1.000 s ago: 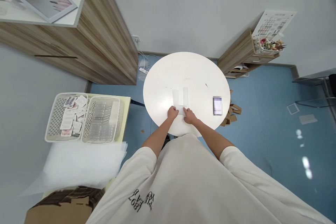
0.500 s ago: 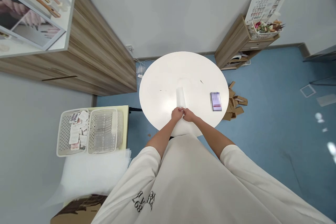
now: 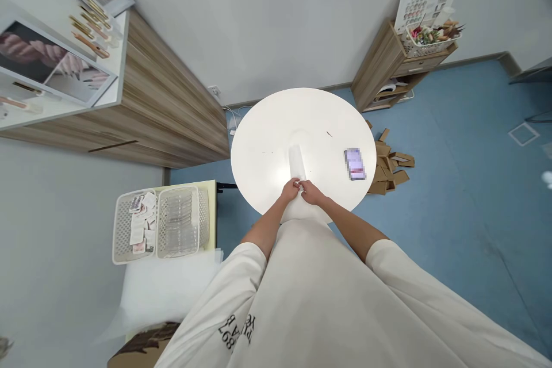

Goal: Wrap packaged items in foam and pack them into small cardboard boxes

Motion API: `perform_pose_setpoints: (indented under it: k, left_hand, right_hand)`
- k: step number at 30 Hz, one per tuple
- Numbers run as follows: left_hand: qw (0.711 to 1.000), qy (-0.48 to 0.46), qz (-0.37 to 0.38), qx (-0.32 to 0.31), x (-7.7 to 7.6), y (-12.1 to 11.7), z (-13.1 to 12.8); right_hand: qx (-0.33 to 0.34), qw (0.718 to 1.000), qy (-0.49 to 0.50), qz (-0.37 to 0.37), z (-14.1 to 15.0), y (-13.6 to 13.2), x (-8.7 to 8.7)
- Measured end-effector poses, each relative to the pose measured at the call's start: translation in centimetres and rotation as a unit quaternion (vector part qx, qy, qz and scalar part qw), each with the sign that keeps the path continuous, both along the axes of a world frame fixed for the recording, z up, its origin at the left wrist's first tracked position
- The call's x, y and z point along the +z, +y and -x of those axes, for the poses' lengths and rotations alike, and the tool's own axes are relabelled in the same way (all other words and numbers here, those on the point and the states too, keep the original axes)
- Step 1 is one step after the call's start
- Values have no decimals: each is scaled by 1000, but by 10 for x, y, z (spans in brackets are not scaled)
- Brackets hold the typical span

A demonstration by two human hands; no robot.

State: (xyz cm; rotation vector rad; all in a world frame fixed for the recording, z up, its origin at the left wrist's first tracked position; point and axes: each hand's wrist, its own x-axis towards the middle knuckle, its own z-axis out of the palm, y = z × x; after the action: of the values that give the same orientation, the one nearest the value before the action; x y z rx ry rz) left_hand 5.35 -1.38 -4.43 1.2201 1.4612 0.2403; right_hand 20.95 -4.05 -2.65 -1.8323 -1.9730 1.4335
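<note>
Close to my body, a narrow, translucent white plastic sheet (image 3: 296, 159) lies on the round white table (image 3: 259, 121). It points away from me, and its kind is hard to make out. At its near end my left hand (image 3: 291, 188) is closed, thumb and fingers pinching the edge. Beside it my right hand (image 3: 311, 191) grips the same end, its fingertips almost touching the left ones. Whatever part of the sheet lies beneath the fingers is hidden. To the right on the tabletop rests a pixelated purple phone-like object (image 3: 355, 164).
On a side table at left stand a white basket of small packets (image 3: 123, 236) and a basket of clear plastic cases (image 3: 177, 221). Translucent sheets (image 3: 168, 282) are stacked nearer me. Flattened cardboard pieces (image 3: 390, 169) lie on the floor at right. Wooden cabinets (image 3: 172, 80) flank the wall.
The camera view has shifted slightly. My fingers have moved a little at the sheet's near end, with the fingertips slightly apart; both hands remain there.
</note>
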Motion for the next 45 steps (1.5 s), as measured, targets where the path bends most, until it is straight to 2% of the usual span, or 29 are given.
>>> perform_pose_setpoints:
  k: [3, 5, 7, 11, 13, 19, 23, 27, 31, 34, 38, 40, 42, 45]
  left_hand:
    - [994, 64, -73, -46, 9, -2, 3]
    - [973, 130, -159, -100, 17, -5, 7]
    - [949, 164, -211, -167, 24, -7, 10]
    - [922, 172, -224, -264, 30, -8, 12]
    - [918, 175, -220, -281, 29, -6, 11]
    - [914, 170, -244, -278, 22, 3, 9]
    - [918, 172, -220, -282, 25, 7, 10]
    - [933, 172, -169, -267, 33, -1, 14]
    - [945, 170, -133, -247, 38, -14, 18]
    - [952, 157, -127, -231, 38, -18, 22]
    - [969, 107, -105, -195, 35, -14, 28]
    - [983, 70, -89, -142, 31, -14, 29]
    - [994, 40, -85, -51, 28, -17, 27]
    - [990, 27, -111, 84, 25, -27, 22]
  right_hand:
    - [30, 998, -57, -12, 2, -1, 3]
    - [57, 992, -107, -30, 3, -2, 7]
    - [84, 985, -146, -48, 3, -4, 12]
    - [107, 978, -170, -46, 4, -5, 18]
    - [113, 978, -172, -35, 5, -5, 20]
    - [123, 978, -168, -21, 3, -5, 21]
    - [132, 975, -170, -48, -2, -7, 24]
    - [158, 968, -175, -90, -4, -11, 32]
    - [216, 956, -175, -98, -3, -14, 38]
    - [253, 945, -178, -108, -2, -13, 41]
    - [258, 943, -183, -104, 1, 0, 48]
    - [254, 943, -190, -101, 4, 11, 52]
    - [250, 942, -202, -99, 8, 24, 53]
    - [233, 944, -222, -77, 15, 44, 51]
